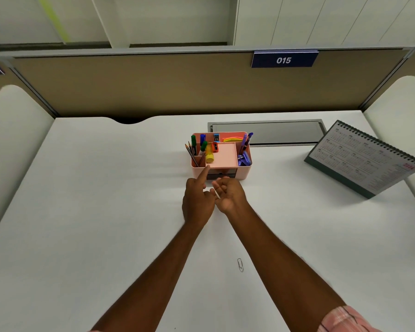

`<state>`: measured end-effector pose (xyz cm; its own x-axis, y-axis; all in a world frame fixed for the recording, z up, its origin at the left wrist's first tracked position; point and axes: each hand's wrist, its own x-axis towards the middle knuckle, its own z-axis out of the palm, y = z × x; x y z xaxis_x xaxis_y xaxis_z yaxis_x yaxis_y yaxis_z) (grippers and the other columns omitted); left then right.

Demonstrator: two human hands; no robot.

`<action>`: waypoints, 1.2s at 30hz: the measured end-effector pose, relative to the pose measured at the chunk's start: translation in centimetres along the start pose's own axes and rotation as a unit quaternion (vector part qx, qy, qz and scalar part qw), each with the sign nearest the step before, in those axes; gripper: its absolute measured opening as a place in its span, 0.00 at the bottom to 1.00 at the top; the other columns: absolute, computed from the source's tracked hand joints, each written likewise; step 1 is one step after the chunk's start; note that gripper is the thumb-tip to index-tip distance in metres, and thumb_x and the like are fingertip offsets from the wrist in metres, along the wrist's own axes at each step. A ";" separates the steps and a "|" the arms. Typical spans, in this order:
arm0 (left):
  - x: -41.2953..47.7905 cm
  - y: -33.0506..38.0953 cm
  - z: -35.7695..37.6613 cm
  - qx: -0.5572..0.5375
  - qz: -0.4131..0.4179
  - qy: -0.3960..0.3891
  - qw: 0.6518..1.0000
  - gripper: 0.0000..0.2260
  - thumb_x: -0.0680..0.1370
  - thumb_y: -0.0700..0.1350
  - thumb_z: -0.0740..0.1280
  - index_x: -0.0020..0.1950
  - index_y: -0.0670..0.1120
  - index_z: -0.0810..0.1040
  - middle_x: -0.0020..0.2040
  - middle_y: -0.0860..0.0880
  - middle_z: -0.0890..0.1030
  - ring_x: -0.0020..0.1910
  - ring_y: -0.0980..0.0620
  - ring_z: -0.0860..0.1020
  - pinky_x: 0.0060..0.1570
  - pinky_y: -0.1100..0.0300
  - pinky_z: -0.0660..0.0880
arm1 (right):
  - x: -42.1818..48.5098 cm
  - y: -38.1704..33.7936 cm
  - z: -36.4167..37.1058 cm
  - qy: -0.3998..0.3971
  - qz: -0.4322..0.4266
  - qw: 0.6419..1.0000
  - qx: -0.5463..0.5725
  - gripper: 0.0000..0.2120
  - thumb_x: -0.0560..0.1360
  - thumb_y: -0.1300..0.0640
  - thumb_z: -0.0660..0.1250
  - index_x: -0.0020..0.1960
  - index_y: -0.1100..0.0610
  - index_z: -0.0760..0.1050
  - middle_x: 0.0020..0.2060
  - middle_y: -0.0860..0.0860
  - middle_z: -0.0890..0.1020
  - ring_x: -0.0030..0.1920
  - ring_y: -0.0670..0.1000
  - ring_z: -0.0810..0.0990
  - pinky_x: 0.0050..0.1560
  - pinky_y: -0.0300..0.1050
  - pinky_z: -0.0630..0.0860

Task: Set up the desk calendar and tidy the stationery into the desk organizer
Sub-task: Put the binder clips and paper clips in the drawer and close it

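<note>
The left hand rests a straight forefinger on the rim of the pink plastic desk organizer, and the right hand lies cupped palm-up before it; whether it holds anything I cannot tell. The silver wire paper clip is best pinched off the white surface by one end; the spiral-bound desk calendar stands at right

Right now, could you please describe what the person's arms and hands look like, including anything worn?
Both forearms are bare, and the left hand and right hand carry no visible gloves, rings or watch. A pink checked sleeve with dark lines shows on the right arm.
</note>
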<state>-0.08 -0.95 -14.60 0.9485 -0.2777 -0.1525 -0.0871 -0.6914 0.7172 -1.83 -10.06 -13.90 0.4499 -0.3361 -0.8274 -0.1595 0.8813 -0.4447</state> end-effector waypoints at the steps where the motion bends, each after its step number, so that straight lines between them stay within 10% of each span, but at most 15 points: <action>1: 0.2 -0.1 -0.1 0.022 0.007 -0.012 1.000 0.35 0.79 0.37 0.71 0.80 0.62 0.63 0.60 0.47 0.77 0.57 0.50 0.79 0.52 0.56 0.82 | 0.1 0.1 0.2 0.002 0.003 1.000 -0.003 0.08 0.77 0.66 0.67 0.54 0.58 0.78 0.53 0.57 0.83 0.56 0.53 0.83 0.55 0.48 0.77; 12: 0.8 -1.0 -0.7 0.187 0.037 -0.055 0.980 0.35 0.82 0.49 0.68 0.81 0.67 0.53 0.68 0.46 0.77 0.61 0.45 0.81 0.51 0.51 0.81 | 0.4 1.4 0.9 -0.015 0.017 0.996 0.084 0.13 0.76 0.68 0.66 0.55 0.54 0.79 0.46 0.56 0.83 0.49 0.53 0.82 0.45 0.50 0.79; 16: 0.8 -1.1 -1.0 0.215 0.044 -0.056 0.974 0.35 0.82 0.50 0.69 0.81 0.68 0.52 0.67 0.46 0.77 0.59 0.46 0.81 0.49 0.53 0.81 | 1.0 2.2 1.1 -0.023 0.002 0.992 0.124 0.11 0.74 0.67 0.67 0.52 0.54 0.80 0.44 0.56 0.84 0.50 0.54 0.83 0.60 0.54 0.80; 36: 1.1 -0.5 -1.6 0.188 0.026 -0.090 0.978 0.38 0.81 0.43 0.70 0.81 0.66 0.54 0.72 0.46 0.77 0.60 0.45 0.81 0.52 0.50 0.83 | 1.0 2.8 -1.5 -0.050 0.007 0.998 0.039 0.33 0.73 0.43 0.76 0.72 0.57 0.72 0.69 0.54 0.76 0.72 0.60 0.73 0.73 0.64 0.70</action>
<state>1.47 0.13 -14.06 0.8736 -0.4091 -0.2637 -0.2725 -0.8600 0.4314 -3.14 -8.37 -16.46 0.5340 -0.2918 -0.7935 -0.0993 0.9104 -0.4017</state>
